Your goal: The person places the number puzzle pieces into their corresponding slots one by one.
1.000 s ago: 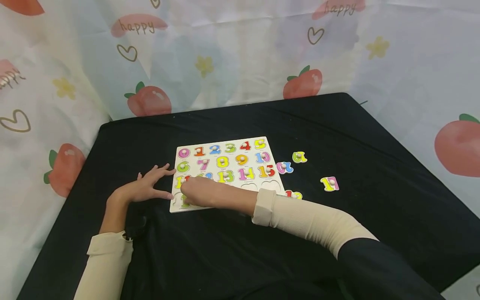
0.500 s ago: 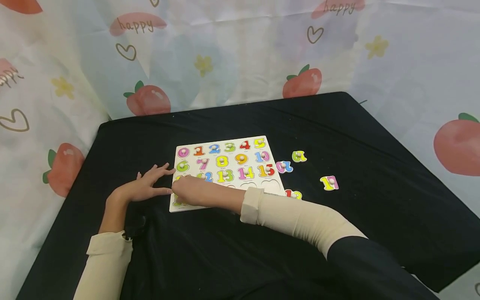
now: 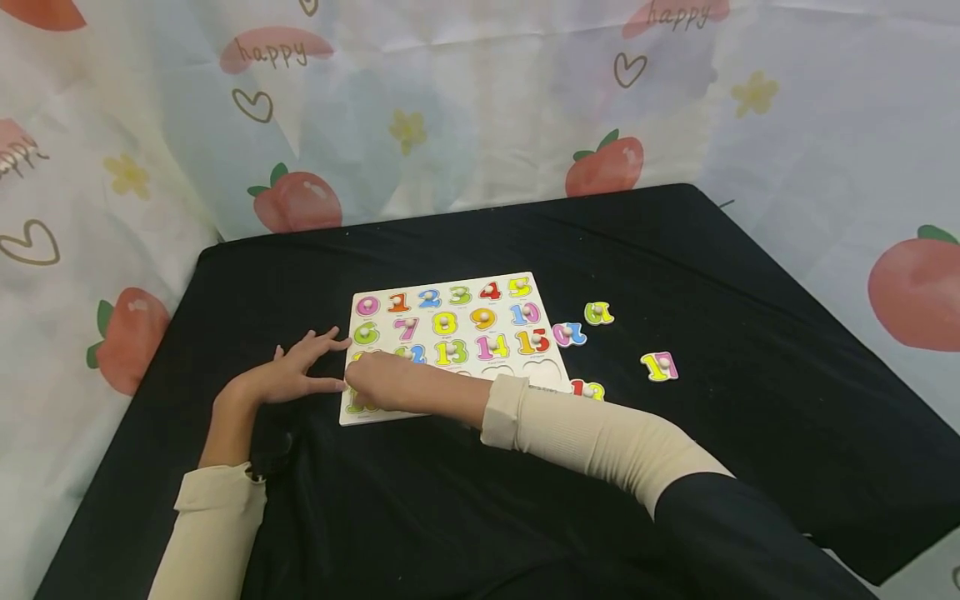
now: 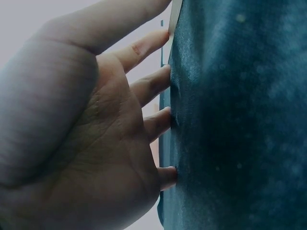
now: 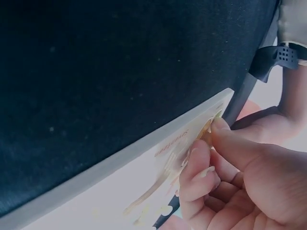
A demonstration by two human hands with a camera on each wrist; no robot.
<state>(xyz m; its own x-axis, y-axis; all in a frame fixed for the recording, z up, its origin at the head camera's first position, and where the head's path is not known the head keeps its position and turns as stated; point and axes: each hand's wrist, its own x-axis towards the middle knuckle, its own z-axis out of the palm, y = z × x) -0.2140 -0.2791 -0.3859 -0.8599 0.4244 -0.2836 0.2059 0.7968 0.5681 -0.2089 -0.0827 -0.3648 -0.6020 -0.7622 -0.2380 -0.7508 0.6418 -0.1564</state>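
Observation:
A white number puzzle board (image 3: 384, 323) lies on the black cloth, with rows of coloured knobbed number pieces set in it. At its lower left corner my right hand (image 3: 405, 383) pinches a green-edged number piece (image 3: 362, 407) between thumb and fingers, low over the board. That hand covers most of this piece; the right wrist view shows the thumb and fingertips at the board's corner, by the printed word seventeen. My left hand (image 3: 288, 372) is spread, palm down, with fingertips against the board's left edge. In the left wrist view its fingers (image 4: 151, 86) reach out straight.
Loose number pieces lie right of the board: a yellow-green one (image 3: 599, 313), a pink-blue one (image 3: 569, 334), a yellow-pink 17 (image 3: 660, 367), and a red-yellow one (image 3: 588, 390) partly behind the right sleeve (image 3: 600, 429). A printed curtain (image 3: 480, 100) stands behind the table.
My right hand has shifted a little left with the pinched piece, to the board's lower left corner, and stays there over the last half second. My left hand has kept its place.

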